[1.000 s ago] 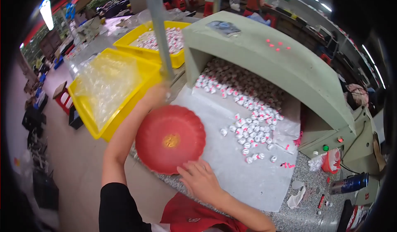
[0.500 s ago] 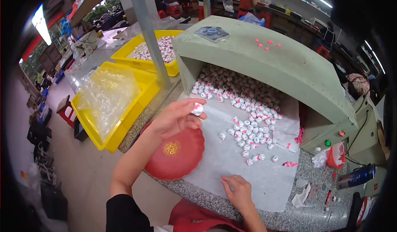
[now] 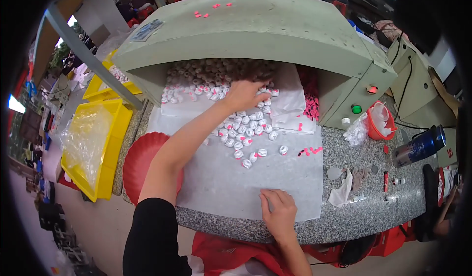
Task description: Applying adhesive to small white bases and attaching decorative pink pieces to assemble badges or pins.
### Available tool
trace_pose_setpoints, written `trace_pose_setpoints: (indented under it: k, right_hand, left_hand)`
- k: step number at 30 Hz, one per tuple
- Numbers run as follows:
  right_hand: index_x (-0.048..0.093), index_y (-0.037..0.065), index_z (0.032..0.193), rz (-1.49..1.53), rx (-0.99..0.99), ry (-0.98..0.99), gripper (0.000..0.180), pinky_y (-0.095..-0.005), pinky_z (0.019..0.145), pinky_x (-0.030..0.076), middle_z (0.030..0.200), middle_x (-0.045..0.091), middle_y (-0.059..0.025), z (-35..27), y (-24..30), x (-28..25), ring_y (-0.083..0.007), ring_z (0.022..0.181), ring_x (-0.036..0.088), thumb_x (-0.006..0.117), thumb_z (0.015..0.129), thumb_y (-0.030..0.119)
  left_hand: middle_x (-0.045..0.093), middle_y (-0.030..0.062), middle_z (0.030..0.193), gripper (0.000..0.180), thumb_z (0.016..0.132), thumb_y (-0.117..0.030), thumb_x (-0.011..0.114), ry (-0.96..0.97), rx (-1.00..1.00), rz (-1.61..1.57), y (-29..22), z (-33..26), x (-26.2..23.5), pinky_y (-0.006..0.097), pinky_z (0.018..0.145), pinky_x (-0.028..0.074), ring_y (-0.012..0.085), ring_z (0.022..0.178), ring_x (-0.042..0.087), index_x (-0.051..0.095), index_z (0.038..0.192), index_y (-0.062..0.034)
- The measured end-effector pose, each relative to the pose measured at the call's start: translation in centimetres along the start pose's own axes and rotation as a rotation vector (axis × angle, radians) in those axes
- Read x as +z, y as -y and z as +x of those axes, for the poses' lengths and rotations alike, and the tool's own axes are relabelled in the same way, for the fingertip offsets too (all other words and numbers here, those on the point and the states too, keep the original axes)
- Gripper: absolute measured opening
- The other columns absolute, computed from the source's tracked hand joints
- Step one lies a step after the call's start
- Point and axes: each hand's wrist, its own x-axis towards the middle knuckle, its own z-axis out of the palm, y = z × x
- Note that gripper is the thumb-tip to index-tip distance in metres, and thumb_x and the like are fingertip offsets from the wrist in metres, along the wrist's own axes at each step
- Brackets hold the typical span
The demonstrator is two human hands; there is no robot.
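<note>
At the near edge of the speckled desk (image 3: 344,217), the right hand (image 3: 279,211) lies flat and open on the white paper sheet (image 3: 236,177), holding nothing. Further out, the left hand (image 3: 244,95) reaches into the heap of small white pieces (image 3: 246,133) at the mouth of the green hood (image 3: 255,30); its grip is loosely curled over them, though whether it has any in hold I cannot tell. A red dish (image 3: 137,163) sits under that forearm.

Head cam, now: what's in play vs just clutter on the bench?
In play:
left hand reaching into the small white pieces
right hand flat on the white sheet
green hood
red dish

Lying about:
dark bottle
crumpled tissue
red cup
yellow bin
</note>
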Motion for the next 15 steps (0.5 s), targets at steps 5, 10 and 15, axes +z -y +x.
trace_pose_setpoints:
  k: [5,10,15]
  right_hand:
    - [0.062,0.007,0.082,-0.039,0.045,0.014,0.011,-0.0348,0.066,0.043,0.080,0.060,-0.0061,0.7,-2.9,0.3,-0.0247,0.071,0.057,0.065,0.071,0.009]
    - [0.062,0.005,0.084,0.050,0.060,-0.022,0.015,-0.0326,0.067,0.044,0.079,0.059,-0.0089,1.7,-3.7,0.5,-0.0266,0.072,0.057,0.064,0.070,0.002]
    - [0.057,0.002,0.099,0.155,0.228,-0.066,0.027,-0.0298,0.067,0.046,0.088,0.058,-0.0125,5.2,-3.4,-1.8,-0.0236,0.078,0.057,0.063,0.073,0.003]
  left_hand:
    - [0.060,0.0138,0.093,0.039,0.083,-0.035,0.051,0.170,-0.126,-0.325,3.9,3.7,4.7,0.040,0.079,0.042,0.0270,0.088,0.056,0.056,0.109,-0.0070]
    - [0.061,0.0126,0.091,0.037,0.083,-0.034,0.052,0.144,-0.363,-0.308,12.4,6.2,5.7,0.038,0.074,0.043,0.0246,0.085,0.056,0.058,0.105,-0.0045]
    - [0.058,0.0125,0.102,0.036,0.085,-0.035,0.050,0.088,-0.502,-0.284,13.1,7.9,3.0,0.038,0.081,0.042,0.0263,0.094,0.055,0.058,0.107,-0.0080]
